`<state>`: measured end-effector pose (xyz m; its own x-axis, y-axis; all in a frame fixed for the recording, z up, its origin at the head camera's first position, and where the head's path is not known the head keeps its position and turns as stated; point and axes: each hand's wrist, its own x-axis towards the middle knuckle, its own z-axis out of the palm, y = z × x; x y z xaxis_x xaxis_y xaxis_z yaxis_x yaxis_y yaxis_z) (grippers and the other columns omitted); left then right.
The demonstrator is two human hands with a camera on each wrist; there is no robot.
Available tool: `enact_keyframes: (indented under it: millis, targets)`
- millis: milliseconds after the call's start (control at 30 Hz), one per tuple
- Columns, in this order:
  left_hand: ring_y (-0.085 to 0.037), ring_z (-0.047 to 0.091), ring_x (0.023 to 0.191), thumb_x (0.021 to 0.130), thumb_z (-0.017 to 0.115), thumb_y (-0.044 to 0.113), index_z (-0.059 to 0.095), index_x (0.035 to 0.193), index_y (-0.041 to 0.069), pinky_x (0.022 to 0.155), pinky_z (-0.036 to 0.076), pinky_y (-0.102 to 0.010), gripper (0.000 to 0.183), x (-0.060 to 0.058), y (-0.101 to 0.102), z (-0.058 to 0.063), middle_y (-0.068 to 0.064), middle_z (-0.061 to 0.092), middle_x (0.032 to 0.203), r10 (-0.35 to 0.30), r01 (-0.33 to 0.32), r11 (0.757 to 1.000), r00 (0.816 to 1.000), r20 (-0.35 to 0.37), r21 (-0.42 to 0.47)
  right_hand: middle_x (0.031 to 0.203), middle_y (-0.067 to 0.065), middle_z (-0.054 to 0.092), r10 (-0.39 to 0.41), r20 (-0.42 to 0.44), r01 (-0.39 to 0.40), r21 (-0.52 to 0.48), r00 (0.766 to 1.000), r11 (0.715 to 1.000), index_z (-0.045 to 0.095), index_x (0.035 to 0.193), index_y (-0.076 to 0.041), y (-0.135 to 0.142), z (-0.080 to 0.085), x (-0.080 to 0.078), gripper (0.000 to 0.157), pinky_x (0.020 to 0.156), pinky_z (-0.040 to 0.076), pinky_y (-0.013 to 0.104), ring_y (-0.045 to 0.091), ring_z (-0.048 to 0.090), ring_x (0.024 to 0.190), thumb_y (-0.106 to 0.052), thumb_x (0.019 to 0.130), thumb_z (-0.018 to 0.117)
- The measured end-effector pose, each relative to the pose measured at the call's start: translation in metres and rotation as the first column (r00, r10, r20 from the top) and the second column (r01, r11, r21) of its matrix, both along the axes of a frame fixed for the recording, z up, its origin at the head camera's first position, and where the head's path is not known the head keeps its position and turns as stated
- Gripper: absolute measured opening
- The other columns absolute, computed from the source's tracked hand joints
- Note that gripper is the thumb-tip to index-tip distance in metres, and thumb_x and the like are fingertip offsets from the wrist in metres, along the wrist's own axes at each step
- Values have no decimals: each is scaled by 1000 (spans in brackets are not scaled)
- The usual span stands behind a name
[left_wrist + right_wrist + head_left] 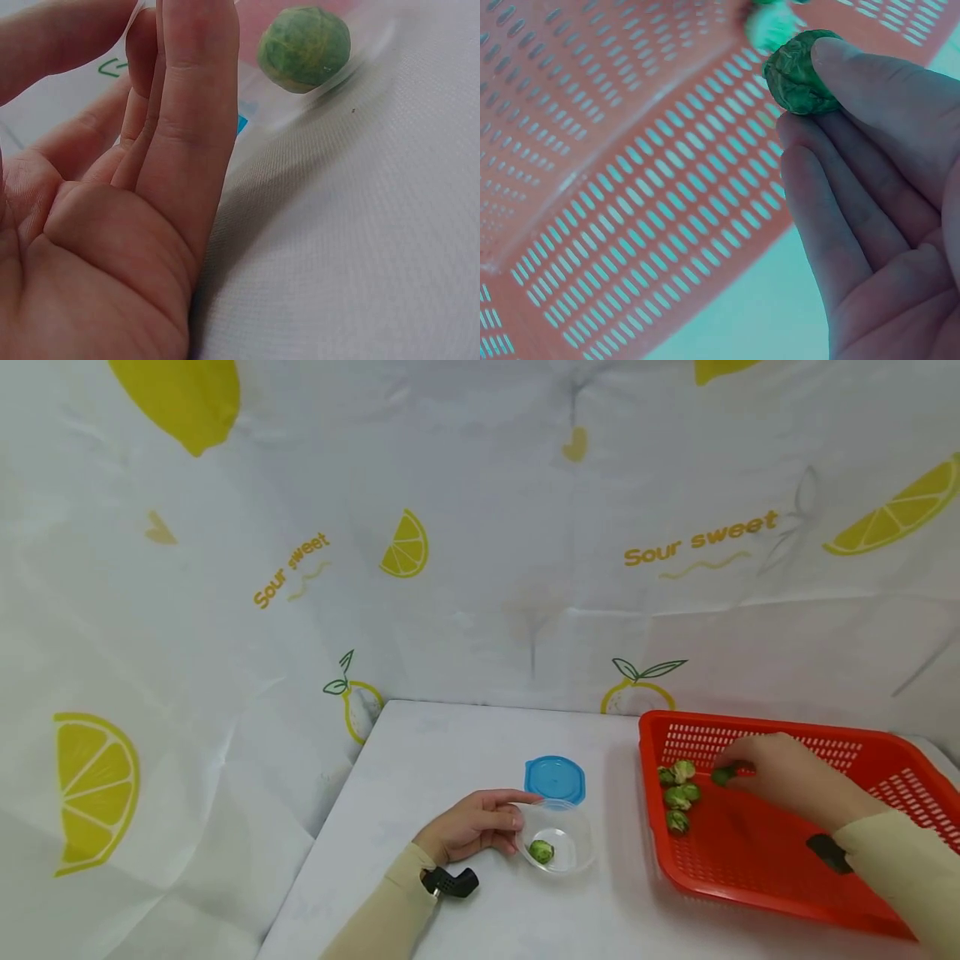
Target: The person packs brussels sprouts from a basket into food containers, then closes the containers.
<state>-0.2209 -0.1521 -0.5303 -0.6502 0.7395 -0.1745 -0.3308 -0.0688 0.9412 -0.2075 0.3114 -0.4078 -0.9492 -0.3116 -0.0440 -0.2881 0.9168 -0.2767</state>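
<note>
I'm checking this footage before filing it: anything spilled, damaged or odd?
Nothing visible looks spilled or damaged: green Brussels sprouts sit inside the red perforated plastic basket, and one sits in the clear round plastic bowl. Only the right wrist view's teal tint looks odd, unlike the others.

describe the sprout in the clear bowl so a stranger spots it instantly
Find the red basket, then look left across the white table to the clear round bowl that the left hand holds. Inside lies a green sprout, the only one there; the other sprouts are in the basket or the right hand.
</note>
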Motion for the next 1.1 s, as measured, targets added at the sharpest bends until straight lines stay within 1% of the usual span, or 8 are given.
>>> enact_keyframes:
  millis: [67, 200, 400, 600, 700, 867, 933, 1100]
  targets:
    - [-12, 74, 75, 104, 66, 7, 58, 156, 9, 77, 66, -26, 53, 0, -2, -1, 1, 69, 95, 3, -3, 1000, 1000, 1, 3, 92, -2, 78, -3, -7, 3, 9, 1000, 1000, 83, 102, -7, -2, 5, 5, 22, 79, 67, 50, 19, 70, 85, -9, 82, 92]
    - [-11, 74, 75, 103, 67, 8, 57, 156, 9, 78, 67, -26, 54, 1, -5, -2, 2, 68, 95, 12, -12, 1000, 1000, 2, 5, 95, -2, 78, -25, -5, 25, -11, 1000, 1000, 83, 103, -10, -9, 15, 17, 23, 81, 66, 53, 21, 71, 88, -10, 82, 92]
    - [-10, 74, 76, 103, 68, 9, 58, 156, 8, 79, 67, -26, 54, 1, -9, -4, 2, 67, 95, 19, -19, 1000, 1000, 0, 12, 104, 2, 80, -57, -33, 55, -41, 998, 998, 83, 108, -14, -30, 28, 35, 27, 86, 65, 59, 31, 73, 99, -15, 82, 93]
    - [-9, 73, 76, 104, 66, 8, 54, 158, 3, 78, 67, -26, 56, 2, -9, 0, 3, 67, 94, 13, -13, 1000, 1000, -5, 18, 107, 0, 81, -12, -120, 4, -66, 993, 998, 83, 108, -17, -54, 35, 48, 30, 88, 65, 57, 32, 75, 104, -15, 81, 95]
    - [-9, 73, 76, 104, 64, 6, 52, 158, 2, 78, 67, -26, 55, 1, -8, 1, 3, 68, 94, 9, -9, 1000, 1000, -8, 20, 109, 0, 81, 5, -136, -16, -83, 991, 996, 84, 111, -18, -67, 40, 52, 32, 91, 64, 58, 32, 75, 107, -14, 81, 94]
    - [-9, 73, 76, 104, 65, 7, 53, 158, 3, 78, 66, -26, 55, -1, -5, 2, 2, 67, 95, -1, 1, 1000, 1000, -7, 18, 110, -2, 80, 21, -105, -32, -102, 994, 994, 83, 113, -19, -96, 47, 54, 32, 90, 66, 54, 28, 73, 106, -15, 83, 94]
    - [-9, 73, 77, 104, 65, 7, 53, 158, 2, 78, 66, -26, 55, -1, -4, 2, 2, 67, 95, -5, 5, 1000, 1000, -6, 18, 108, -4, 79, 31, -84, -40, -113, 996, 993, 83, 112, -21, -110, 48, 54, 30, 86, 68, 49, 24, 72, 102, -16, 84, 93]
    - [-9, 74, 78, 104, 65, 8, 53, 157, 1, 78, 66, -25, 55, 0, -1, 2, 2, 68, 95, -13, 14, 1000, 1000, -16, 17, 102, -9, 77, 83, -71, -94, -176, 994, 980, 83, 107, -23, -144, 41, 53, 24, 82, 69, 39, 15, 71, 96, -14, 86, 91]
